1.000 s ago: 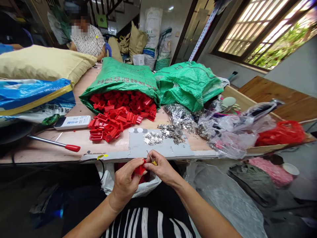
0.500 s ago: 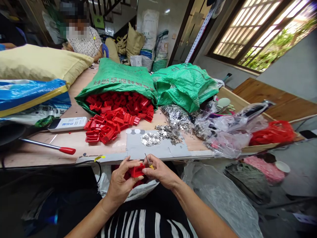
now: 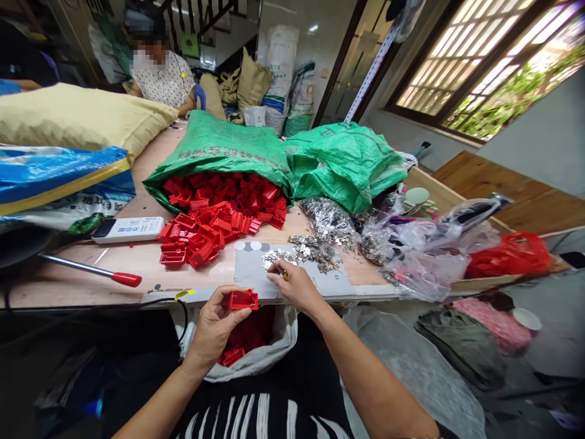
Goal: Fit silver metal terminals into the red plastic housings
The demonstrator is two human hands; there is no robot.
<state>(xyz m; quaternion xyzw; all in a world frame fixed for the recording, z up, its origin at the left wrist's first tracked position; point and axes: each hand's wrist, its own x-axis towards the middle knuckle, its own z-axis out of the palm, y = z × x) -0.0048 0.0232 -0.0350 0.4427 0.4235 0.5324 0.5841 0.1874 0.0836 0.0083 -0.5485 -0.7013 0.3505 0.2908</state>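
My left hand (image 3: 214, 326) pinches a small red plastic housing (image 3: 243, 299) just in front of the table edge. My right hand (image 3: 296, 285) reaches onto the grey card (image 3: 256, 274), its fingertips closed at the small pile of silver metal pieces (image 3: 278, 257); a yellow-handled tool (image 3: 285, 275) is tucked in the same hand. Below my hands a white bag (image 3: 260, 356) hangs open with red housings inside. A heap of loose red housings (image 3: 205, 235) spills from a green woven sack (image 3: 219, 152).
A second green sack (image 3: 347, 161) lies to the right with more silver pieces (image 3: 329, 216) and clear plastic bags (image 3: 425, 250). A red-handled screwdriver (image 3: 91, 269) and a white remote (image 3: 128, 230) lie left. Another person (image 3: 159, 76) sits at the far end.
My right hand left the red housing and moved forward onto the grey card to the silver pieces. My left hand turned the housing and holds it alone.
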